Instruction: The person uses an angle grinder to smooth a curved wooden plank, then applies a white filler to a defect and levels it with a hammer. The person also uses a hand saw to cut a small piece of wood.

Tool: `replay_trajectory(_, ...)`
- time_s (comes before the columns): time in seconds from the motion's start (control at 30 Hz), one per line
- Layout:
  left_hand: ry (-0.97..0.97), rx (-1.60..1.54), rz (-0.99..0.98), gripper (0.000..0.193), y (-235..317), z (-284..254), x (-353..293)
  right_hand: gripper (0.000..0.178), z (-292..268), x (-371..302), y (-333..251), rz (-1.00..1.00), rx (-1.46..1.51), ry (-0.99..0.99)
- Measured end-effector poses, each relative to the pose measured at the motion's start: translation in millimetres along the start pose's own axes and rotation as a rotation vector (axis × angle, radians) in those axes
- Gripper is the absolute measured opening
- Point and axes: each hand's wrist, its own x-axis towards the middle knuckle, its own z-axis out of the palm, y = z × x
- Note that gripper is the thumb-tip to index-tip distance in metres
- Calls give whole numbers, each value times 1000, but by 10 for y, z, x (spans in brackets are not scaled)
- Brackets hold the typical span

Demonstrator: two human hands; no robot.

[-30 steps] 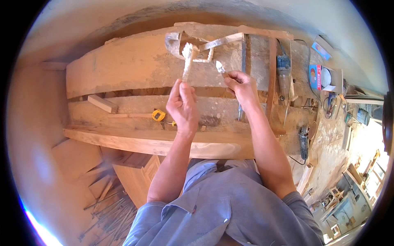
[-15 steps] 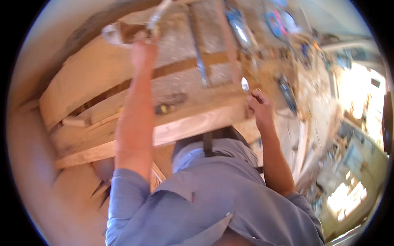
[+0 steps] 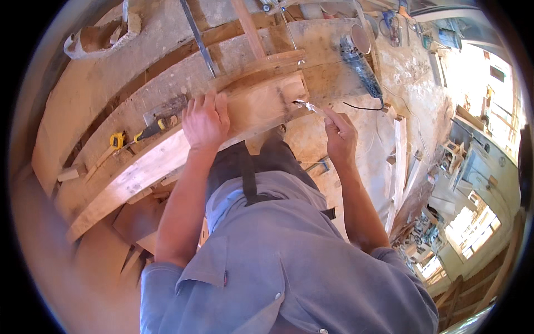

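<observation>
My left hand (image 3: 206, 121) lies on a pale wooden board (image 3: 258, 108), fingers stretched over its top face. The board rests along the front of the workbench. In my right hand (image 3: 340, 132) is a thin stick (image 3: 319, 109), pinched between thumb and fingers. White, paste-like stuff coats its tip, which is at the board's right end, close to a dark notch; whether it touches the wood I cannot tell. A cut-open plastic container (image 3: 104, 47) with brown insides stands at the far left, a handle sticking up out of it.
Left of my left hand lie a yellow-and-black screwdriver (image 3: 150, 131) and a yellow tape measure (image 3: 117, 140). An angle grinder (image 3: 360, 69) with its cord lies on the bench (image 3: 322, 39) at the far right. A metal bar (image 3: 197, 38) and a wooden strip (image 3: 248, 29) cross the back.
My left hand has come back from beside the plastic container and now rests on the board. My right hand has shifted slightly; the stick's white tip is now at the board's end.
</observation>
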Motion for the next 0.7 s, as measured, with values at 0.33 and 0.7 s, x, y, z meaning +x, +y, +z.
replay_trajectory(0.33, -40, 141, -248, 39, 63, 74, -28, 38, 191, 255, 437, -646, -79, 2)
replay_trajectory(0.7, -54, 187, -328, 40, 101, 82, -42, 42, -57, 574, 716, -999, -317, -45)
